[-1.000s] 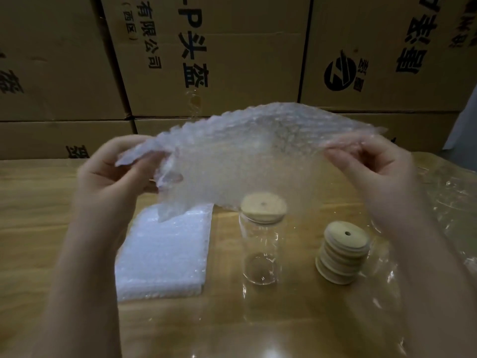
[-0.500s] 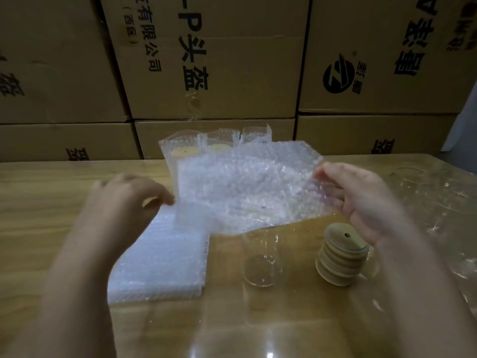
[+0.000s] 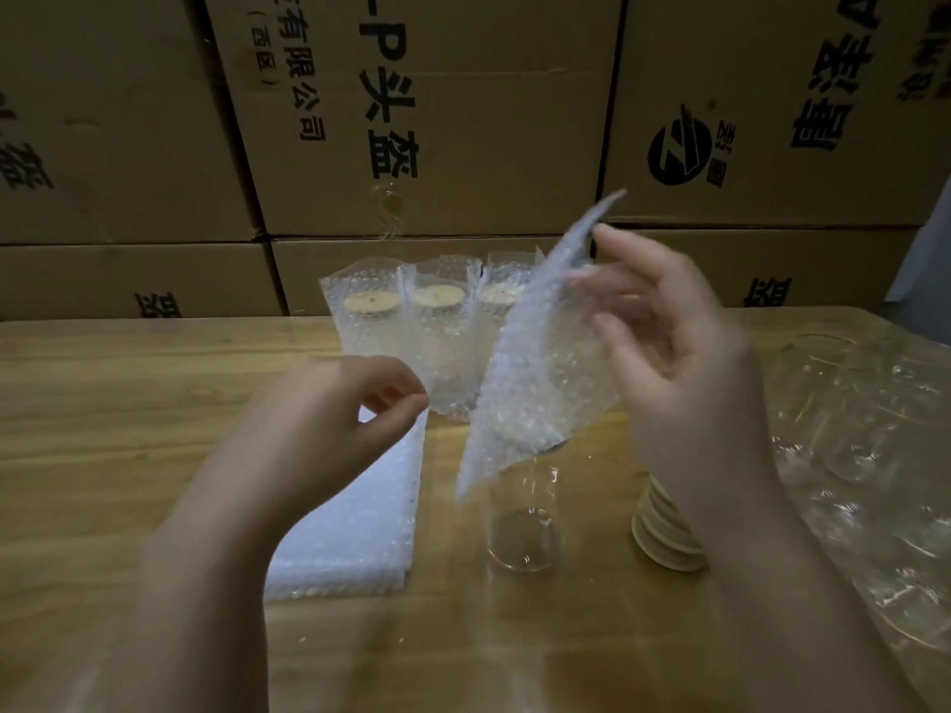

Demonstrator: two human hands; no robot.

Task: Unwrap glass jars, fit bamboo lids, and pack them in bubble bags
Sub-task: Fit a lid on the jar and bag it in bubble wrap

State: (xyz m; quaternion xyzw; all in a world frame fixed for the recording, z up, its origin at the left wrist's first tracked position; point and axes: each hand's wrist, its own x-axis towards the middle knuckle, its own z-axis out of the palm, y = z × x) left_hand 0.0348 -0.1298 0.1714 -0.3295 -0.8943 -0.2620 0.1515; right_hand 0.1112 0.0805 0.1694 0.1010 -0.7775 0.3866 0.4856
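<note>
My right hand (image 3: pixel 664 362) holds a bubble bag (image 3: pixel 530 383) by its upper right part, so the bag hangs tilted above the table. Behind the bag's lower corner stands a clear glass jar (image 3: pixel 520 527), its top hidden by the bag. My left hand (image 3: pixel 350 409) hovers left of the bag with curled fingers and thumb tip against fingertip, apart from the bag. It is over a flat stack of bubble bags (image 3: pixel 355 517). A stack of bamboo lids (image 3: pixel 664 542) sits right of the jar, partly behind my right forearm.
Three lidded jars in bubble bags (image 3: pixel 437 337) stand in a row at the back of the wooden table (image 3: pixel 128 429). Crumpled clear plastic wrap (image 3: pixel 864 455) covers the right side. Stacked cardboard cartons (image 3: pixel 463 120) form a wall behind the table.
My left hand let go of the bubble bag and dropped toward the bag stack. My right hand swung the bag from flat and spread out to tilted, edge up.
</note>
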